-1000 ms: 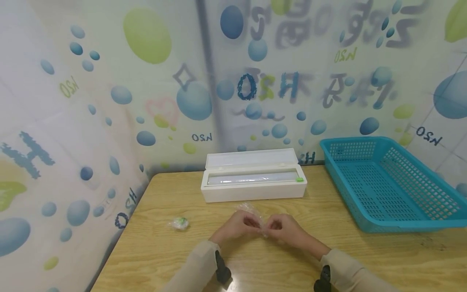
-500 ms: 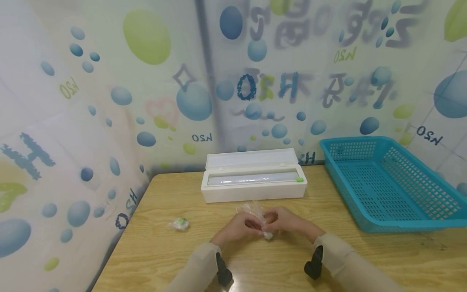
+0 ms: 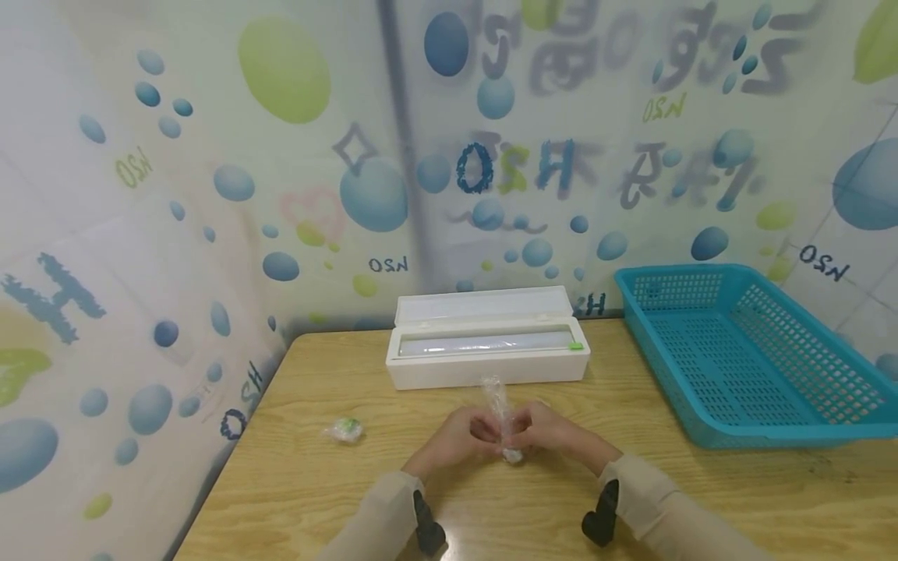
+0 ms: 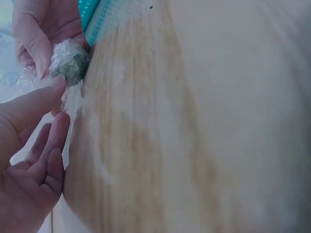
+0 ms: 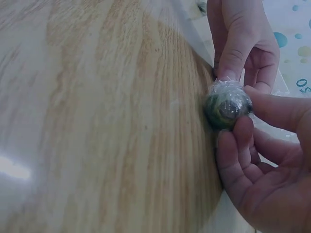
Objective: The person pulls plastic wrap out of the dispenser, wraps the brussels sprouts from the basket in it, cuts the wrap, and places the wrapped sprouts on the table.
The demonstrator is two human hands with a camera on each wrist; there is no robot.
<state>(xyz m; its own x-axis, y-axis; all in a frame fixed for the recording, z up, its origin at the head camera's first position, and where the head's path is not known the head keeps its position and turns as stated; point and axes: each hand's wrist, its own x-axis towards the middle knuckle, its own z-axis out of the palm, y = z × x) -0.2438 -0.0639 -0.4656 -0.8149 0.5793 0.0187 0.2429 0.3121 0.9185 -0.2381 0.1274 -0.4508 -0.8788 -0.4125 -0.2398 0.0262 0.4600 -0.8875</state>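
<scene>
A small round green thing wrapped in cling film (image 5: 227,108) sits between the two hands over the table; its exact kind is hidden by the film. My left hand (image 3: 459,438) pinches the film beside it with thumb and fingers. From the other side my right hand (image 3: 550,430) holds the wrapped piece between thumb and fingertips, as the right wrist view shows. A twisted tail of film (image 3: 496,393) points away from me between the hands. To the left, a second small film-wrapped piece with green on it (image 3: 345,429) lies on the table.
Behind the hands stands a long white box (image 3: 487,370), lid raised, with a roll of cling film (image 3: 484,343) inside and a green slider (image 3: 576,346) at its right end. A blue plastic basket (image 3: 793,431) is at the right. A patterned curtain (image 3: 337,257) hangs behind the wooden table (image 3: 337,499).
The right hand has shifted slightly inward and its wrist has turned. The film between the hands has gathered into a narrow upright tail, and the wrapped piece now shows below the fingers.
</scene>
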